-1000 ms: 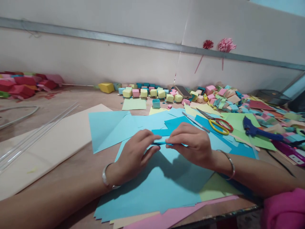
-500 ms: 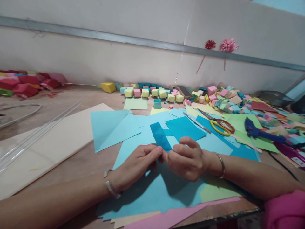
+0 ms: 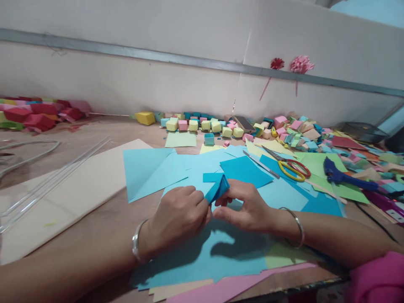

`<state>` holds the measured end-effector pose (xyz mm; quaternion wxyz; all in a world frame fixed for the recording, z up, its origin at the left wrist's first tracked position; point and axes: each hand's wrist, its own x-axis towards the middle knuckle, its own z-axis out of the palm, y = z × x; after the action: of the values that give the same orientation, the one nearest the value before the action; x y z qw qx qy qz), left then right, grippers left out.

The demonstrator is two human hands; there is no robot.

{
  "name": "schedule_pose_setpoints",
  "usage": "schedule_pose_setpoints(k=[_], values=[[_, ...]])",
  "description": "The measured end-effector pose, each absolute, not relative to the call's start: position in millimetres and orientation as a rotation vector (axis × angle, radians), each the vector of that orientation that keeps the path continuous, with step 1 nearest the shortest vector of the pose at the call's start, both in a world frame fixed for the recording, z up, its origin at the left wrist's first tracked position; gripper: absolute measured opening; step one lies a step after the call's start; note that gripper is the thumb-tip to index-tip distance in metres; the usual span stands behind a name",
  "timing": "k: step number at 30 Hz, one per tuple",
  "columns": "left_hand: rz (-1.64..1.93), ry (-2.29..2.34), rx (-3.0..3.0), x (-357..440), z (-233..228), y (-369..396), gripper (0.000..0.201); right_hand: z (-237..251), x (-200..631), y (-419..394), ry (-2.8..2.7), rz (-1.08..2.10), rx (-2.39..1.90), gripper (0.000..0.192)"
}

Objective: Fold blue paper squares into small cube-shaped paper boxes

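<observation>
A dark blue paper strip point(image 3: 216, 189), creased into an angular fold, rises between my two hands above the light blue sheets point(image 3: 195, 248). My left hand point(image 3: 184, 210) is closed around its lower end, the knuckles facing up. My right hand point(image 3: 244, 206) curls in from the other side, its fingers against the strip and its thumb lower down near the left fingertips. Part of the strip is hidden behind the fingers. Just beyond lie a small blue strip point(image 3: 211, 177) and a blue square sheet point(image 3: 246, 174).
Right of the hands are scissors point(image 3: 290, 166), a slim metal blade point(image 3: 260, 164), a blue glue gun point(image 3: 347, 176) and a purple power strip point(image 3: 383, 206). Small paper boxes point(image 3: 205, 125) line the back, beside a phone point(image 3: 244, 124). Clear rods point(image 3: 53, 181) lie on a cream board point(image 3: 85, 185).
The blue strip has gone from flat and slanting to folded over. My left hand has turned knuckles-up around it. My right hand has opened out somewhat, its thumb lower.
</observation>
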<state>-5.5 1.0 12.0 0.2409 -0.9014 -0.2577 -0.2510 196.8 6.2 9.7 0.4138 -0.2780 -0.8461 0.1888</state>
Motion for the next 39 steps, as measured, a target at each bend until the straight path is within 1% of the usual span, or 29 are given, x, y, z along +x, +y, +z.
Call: schedule_pose_setpoints(k=[3,9,14,16,19,25,27,30,33,36,39], values=[[-0.683,-0.656,-2.427,-5.3,11.9,-1.6,0.035,6.7,193.8,4.0,-2.112,0.417,-0.658,0.025],[-0.645,-0.617,-2.387,-4.9,10.5,-6.3,0.033,4.8,187.6,-0.4,-2.076,0.471,-0.734,0.023],[-0.612,-0.613,-2.392,-3.8,8.4,-7.0,0.035,4.0,183.2,-1.9,-2.068,0.479,-0.831,0.03],[-0.631,-0.599,-2.427,-3.5,7.9,-5.5,0.034,4.4,183.4,-0.7,-2.066,0.467,-0.863,0.032],[-0.733,-0.645,-2.575,-4.0,9.1,-0.2,0.031,5.6,187.4,3.6,-2.061,0.421,-0.868,0.029],[-1.221,-1.1,-2.827,-3.3,14.6,11.3,0.023,7.9,198.2,15.5,-2.088,0.342,-0.761,0.022],[-1.207,-1.257,-2.958,-2.4,13.5,12.1,0.028,7.5,199.9,18.1,-2.127,0.281,-0.656,0.018],[-1.176,-1.398,-3.108,-1.6,10.4,11.9,0.016,6.1,201.2,20.5,-2.175,0.174,-0.535,0.015],[-1.232,-1.535,-3.151,-0.6,9.3,11.0,0.015,3.6,201.5,21.5,-2.224,0.156,-0.536,0.017],[-1.255,-1.792,-3.347,1.7,10.7,8.8,0.018,0.2,201.4,21.2,-2.273,0.16,-0.55,0.017],[-1.32,-2.013,-3.509,4.6,12.3,6.3,0.013,-0.8,201.6,19.9,-2.282,0.147,-0.556,0.017]])
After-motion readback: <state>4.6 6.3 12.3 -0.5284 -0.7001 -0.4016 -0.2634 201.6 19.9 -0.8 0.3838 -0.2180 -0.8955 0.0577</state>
